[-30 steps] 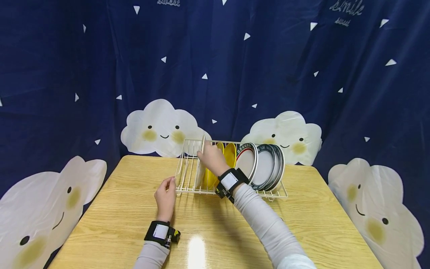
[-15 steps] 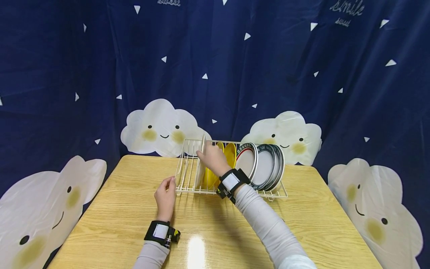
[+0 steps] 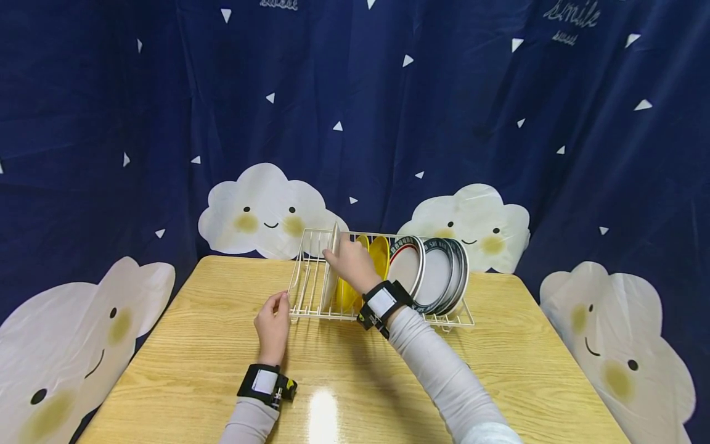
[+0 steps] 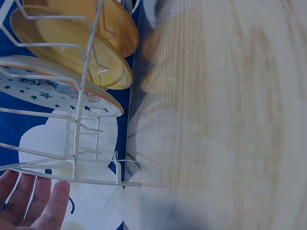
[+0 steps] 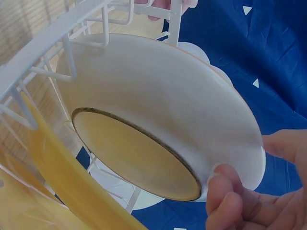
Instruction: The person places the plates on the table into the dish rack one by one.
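A white wire dish rack (image 3: 310, 290) stands on the table with plates upright in it. Its left front corner is held by my left hand (image 3: 273, 327), whose fingers (image 4: 55, 203) meet the end wire in the left wrist view. With my right hand (image 3: 353, 264) I pinch the rim of a white plate (image 5: 158, 81), thumb on one face and fingers on the other. That plate stands in the rack's left part, its star-patterned face (image 4: 45, 96) showing in the left wrist view. Just right of it are yellow plates (image 3: 380, 254).
Farther right in the rack stand a red-ringed white plate (image 3: 403, 271) and several dark-rimmed plates (image 3: 435, 277). The wooden table (image 3: 183, 370) extends around the rack. Behind it hangs a dark blue curtain (image 3: 355, 92) with white clouds.
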Demonstrator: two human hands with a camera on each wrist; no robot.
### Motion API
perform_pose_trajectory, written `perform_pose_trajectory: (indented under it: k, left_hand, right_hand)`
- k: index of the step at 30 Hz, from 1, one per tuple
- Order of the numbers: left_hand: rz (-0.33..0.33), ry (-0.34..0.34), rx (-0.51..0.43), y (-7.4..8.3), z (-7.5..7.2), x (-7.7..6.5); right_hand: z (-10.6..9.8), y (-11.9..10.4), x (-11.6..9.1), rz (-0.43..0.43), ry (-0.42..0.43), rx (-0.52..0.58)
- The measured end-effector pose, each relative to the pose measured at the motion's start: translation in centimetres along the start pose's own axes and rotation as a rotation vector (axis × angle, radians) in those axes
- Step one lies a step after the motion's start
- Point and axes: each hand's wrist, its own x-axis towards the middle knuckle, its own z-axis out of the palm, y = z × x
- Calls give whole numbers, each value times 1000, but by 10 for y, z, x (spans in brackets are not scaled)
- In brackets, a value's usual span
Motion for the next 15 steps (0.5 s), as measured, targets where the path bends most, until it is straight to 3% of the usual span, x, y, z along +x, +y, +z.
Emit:
perform_pose_trajectory:
  k: [15]
  left_hand:
    - [-6, -2, -2, -1, 0, 0]
  right_hand:
    - [-16, 10, -15, -9, 27, 81]
